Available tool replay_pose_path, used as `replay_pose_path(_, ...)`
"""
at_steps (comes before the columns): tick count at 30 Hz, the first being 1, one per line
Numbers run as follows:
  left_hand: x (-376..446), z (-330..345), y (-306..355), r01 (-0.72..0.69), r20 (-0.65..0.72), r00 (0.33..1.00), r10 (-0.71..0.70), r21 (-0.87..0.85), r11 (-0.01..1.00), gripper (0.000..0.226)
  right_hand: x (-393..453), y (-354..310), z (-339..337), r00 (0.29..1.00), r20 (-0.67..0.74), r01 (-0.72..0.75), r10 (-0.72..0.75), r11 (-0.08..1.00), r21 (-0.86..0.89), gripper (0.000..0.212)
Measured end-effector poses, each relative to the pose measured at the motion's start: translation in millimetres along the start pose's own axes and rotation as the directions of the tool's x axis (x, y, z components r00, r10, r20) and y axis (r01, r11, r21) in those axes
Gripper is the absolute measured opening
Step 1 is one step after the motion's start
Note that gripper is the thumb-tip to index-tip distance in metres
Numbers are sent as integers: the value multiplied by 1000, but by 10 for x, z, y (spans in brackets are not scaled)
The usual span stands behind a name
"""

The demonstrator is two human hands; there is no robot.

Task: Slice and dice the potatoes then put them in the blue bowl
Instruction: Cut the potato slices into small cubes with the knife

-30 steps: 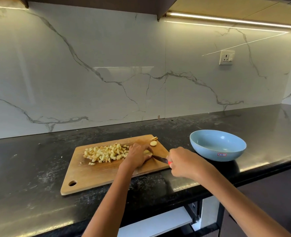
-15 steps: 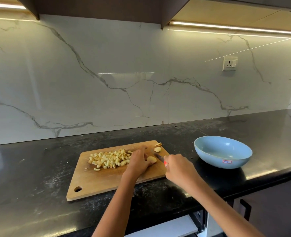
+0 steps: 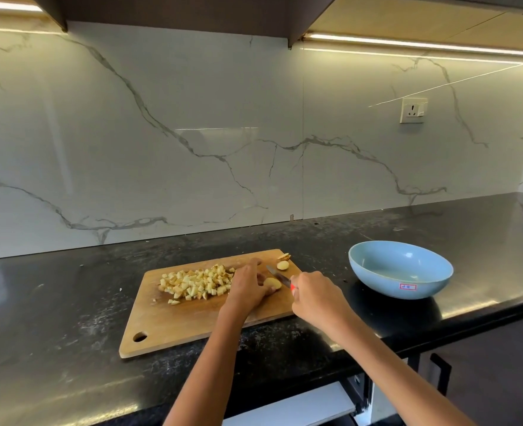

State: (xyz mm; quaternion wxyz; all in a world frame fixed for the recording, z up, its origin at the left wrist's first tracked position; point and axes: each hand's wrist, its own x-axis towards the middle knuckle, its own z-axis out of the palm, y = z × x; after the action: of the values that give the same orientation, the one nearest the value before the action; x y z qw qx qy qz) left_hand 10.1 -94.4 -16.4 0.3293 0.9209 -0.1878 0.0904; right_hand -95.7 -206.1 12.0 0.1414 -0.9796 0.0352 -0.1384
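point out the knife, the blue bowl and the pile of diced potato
knife (image 3: 277, 275): head view, on the bare blade.
blue bowl (image 3: 389, 282): head view, on the outer front wall.
pile of diced potato (image 3: 197, 284): head view, middle of the heap.

Strip lights (image 3: 407, 44) under the cabinets light my view brightly; glare streaks the wall (image 3: 192, 133) and counter (image 3: 469, 305). Edges bend, detail looks soft.

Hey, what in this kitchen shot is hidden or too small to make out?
All in the head view:
- Potato piece: mostly covered by the left hand.
- Knife: handle inside the right hand, only a red bit shows.
- Sticker on the blue bowl: writing too small to read.
- Cupboard below the counter: cut off by the bottom edge.
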Motion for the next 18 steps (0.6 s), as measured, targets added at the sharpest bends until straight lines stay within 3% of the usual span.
replay_pose_path(3,8,6,-10,3,-2,1000,-3,-8,1000,62,8,-23,30,999,34,-4,4,1000,-9,20)
replay_pose_path(10,39,11,-41,-18,12,1000,18,-6,1000,63,3,-80,28,1000,28,-6,7,999,-42,6)
replay_pose_path(13,39,-3,-38,-26,14,1000,26,10,1000,62,45,-162,29,996,85,27,-18,993,-111,13)
replay_pose_path(18,14,2,-23,-93,58,994,88,85,992,44,1,-131,-27,990,133,70,-51,988,-137,16)
